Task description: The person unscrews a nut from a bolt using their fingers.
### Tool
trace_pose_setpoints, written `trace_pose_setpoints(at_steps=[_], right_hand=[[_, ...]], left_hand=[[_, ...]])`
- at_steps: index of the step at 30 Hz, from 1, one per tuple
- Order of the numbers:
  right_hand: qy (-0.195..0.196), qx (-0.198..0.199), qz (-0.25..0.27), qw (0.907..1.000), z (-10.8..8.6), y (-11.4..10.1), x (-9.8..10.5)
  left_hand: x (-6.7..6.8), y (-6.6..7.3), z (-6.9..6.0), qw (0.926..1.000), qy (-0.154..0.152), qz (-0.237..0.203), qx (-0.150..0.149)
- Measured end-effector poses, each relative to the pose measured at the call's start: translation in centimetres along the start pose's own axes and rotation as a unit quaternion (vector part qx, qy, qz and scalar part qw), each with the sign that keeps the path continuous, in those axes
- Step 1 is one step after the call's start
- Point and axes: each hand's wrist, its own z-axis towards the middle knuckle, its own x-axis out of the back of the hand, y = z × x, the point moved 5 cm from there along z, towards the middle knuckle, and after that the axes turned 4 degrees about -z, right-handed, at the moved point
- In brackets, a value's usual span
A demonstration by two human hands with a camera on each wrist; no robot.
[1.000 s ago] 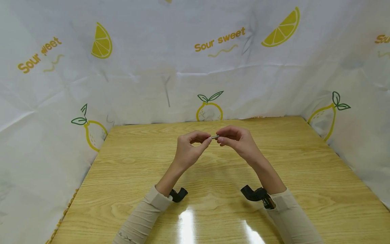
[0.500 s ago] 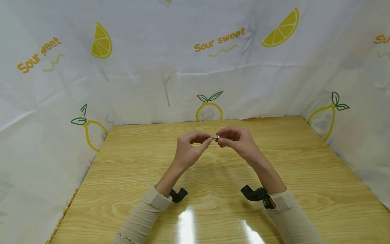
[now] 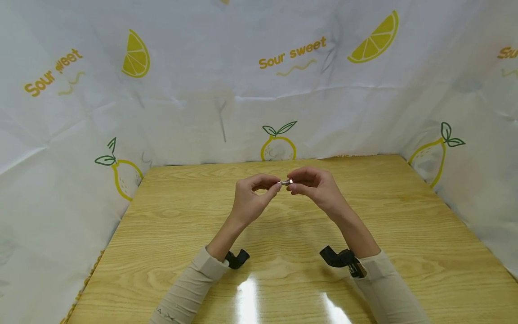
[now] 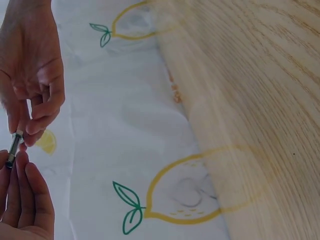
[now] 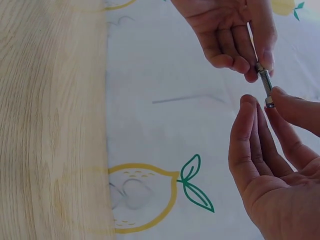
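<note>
A small silver bolt (image 5: pixel 266 84) with a threaded shank spans the gap between both hands, held above the table. My left hand (image 3: pixel 252 195) pinches one end between thumb and fingertips; that end is partly covered. At the other end sits a hex piece, seemingly a nut (image 5: pixel 270 102), with the thumb and a finger of my right hand (image 3: pixel 317 189) on it. From the left wrist view, the bolt (image 4: pixel 14 148) slants between the two sets of fingertips. The remaining fingers of my right hand (image 5: pixel 280 165) are bent beside the nut without touching it.
Beneath the hands lies a light wood-grain table (image 3: pixel 194 216). White cloth (image 3: pixel 202 121) printed with lemons hangs behind it and along both sides. Black camera mounts (image 3: pixel 337 257) sit on the wrists, below the beige sleeves.
The hex end at my right fingertips has turned and shows a brighter face, and slightly more of it is visible. Both hands have otherwise stayed in place.
</note>
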Motion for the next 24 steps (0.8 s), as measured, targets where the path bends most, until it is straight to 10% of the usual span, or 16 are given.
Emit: trace_pose_setpoints(at_steps=[24], right_hand=[[-0.002,0.006,0.013,0.9999,-0.01,0.05,0.10]], left_hand=[[-0.09,-0.23,-0.10,1.0000,-0.004,0.003,-0.007]])
